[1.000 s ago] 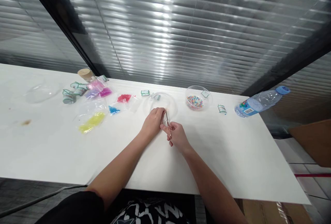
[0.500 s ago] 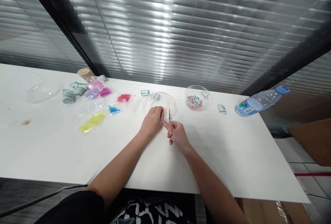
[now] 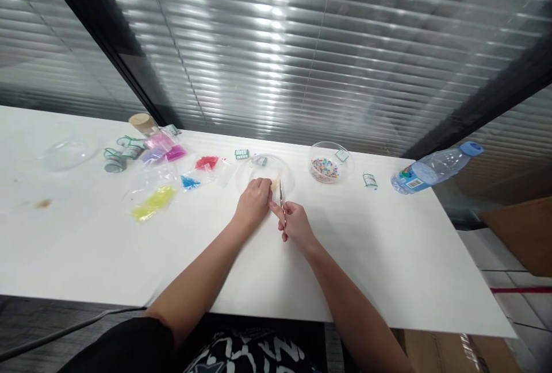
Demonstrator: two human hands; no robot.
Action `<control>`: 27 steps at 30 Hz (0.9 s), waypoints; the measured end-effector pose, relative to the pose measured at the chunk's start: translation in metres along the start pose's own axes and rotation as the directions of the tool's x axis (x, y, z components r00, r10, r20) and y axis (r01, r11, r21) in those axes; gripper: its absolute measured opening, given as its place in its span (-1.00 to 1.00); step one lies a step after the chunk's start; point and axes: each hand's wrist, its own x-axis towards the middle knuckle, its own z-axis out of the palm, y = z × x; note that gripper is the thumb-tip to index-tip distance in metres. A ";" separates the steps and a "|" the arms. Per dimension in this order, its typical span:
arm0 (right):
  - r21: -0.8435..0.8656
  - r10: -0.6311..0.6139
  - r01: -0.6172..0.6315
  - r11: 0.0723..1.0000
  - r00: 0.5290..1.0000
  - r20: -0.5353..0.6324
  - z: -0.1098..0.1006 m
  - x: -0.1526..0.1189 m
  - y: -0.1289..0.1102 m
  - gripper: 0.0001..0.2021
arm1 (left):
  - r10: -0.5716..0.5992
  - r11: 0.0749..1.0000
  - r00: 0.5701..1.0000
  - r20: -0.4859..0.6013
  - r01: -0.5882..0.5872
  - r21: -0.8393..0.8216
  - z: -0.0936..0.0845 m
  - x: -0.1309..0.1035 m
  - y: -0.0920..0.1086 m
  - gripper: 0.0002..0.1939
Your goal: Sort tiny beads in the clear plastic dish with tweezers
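My right hand (image 3: 296, 225) grips a small pair of scissors (image 3: 282, 205) by its rose-gold handles, blades pointing away from me. Close on its left, my left hand (image 3: 254, 202) is closed, its fingertips pinched together; what they hold is too small or hidden to make out. Both hands are at the near rim of a clear round dish (image 3: 287, 169) on the white table. Inside the far part of that dish lies a small green-and-white label or packet (image 3: 261, 161). The fingers of my two hands nearly touch.
A clear bowl (image 3: 317, 175) of multicoloured beads stands right of the dish, and a water bottle (image 3: 425, 172) at the far right. To the left lie bags of yellow beads (image 3: 154, 203), blue beads (image 3: 190, 182) and red beads (image 3: 207, 162), spools (image 3: 114, 160) and a clear lid (image 3: 69, 154).
The scissors' tips have shifted slightly left, toward my left hand. Both hands keep almost the same place and hold.
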 end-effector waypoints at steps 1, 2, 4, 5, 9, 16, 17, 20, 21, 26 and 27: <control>-0.003 -0.002 0.002 1.000 1.000 0.001 0.000 0.000 0.000 -0.51 | -0.013 1.000 1.000 0.014 0.013 0.013 -0.002 0.001 0.001 -0.83; -0.004 -0.001 0.001 1.000 1.000 0.002 0.000 0.000 0.000 -0.51 | -0.026 0.999 0.999 0.028 0.025 0.025 -0.004 0.002 0.003 -0.82; -0.007 0.005 -0.005 1.000 1.000 0.005 0.000 -0.001 -0.001 -0.50 | -0.067 0.997 0.995 0.067 0.064 0.046 -0.009 0.005 0.007 -0.78; -0.010 0.007 -0.007 1.000 1.000 0.007 0.000 -0.001 -0.002 -0.50 | -0.099 0.994 0.991 0.094 0.093 0.061 -0.011 0.007 0.010 -0.77; -0.014 0.012 -0.012 1.000 1.000 0.009 0.000 -0.002 -0.003 -0.49 | -0.206 0.971 0.958 0.200 0.176 0.160 -0.014 0.017 0.014 -0.73; -0.008 0.016 -0.016 1.000 1.000 0.009 0.001 -0.001 -0.001 -0.49 | -0.191 0.964 0.955 0.226 0.140 0.225 -0.011 0.024 0.009 -0.74; -0.009 0.015 -0.015 1.000 1.000 0.011 0.001 0.000 -0.001 -0.49 | -0.187 0.965 0.955 0.229 0.135 0.226 -0.011 0.024 0.009 -0.74; -0.010 0.011 -0.010 1.000 1.000 0.010 0.001 0.000 0.001 -0.50 | -0.183 0.964 0.956 0.229 0.128 0.233 -0.011 0.024 0.009 -0.75; -0.012 0.009 -0.009 1.000 1.000 0.010 0.001 0.001 0.001 -0.50 | -0.182 0.963 0.957 0.227 0.127 0.237 -0.011 0.024 0.009 -0.75; -0.020 0.002 -0.002 1.000 1.000 0.025 0.000 0.001 0.002 -0.51 | -0.171 0.964 0.955 0.241 0.113 0.239 -0.011 0.025 0.010 -0.73; -0.021 0.003 -0.003 1.000 1.000 0.024 0.000 0.001 0.002 -0.51 | -0.171 0.964 0.954 0.247 0.111 0.240 -0.011 0.025 0.010 -0.73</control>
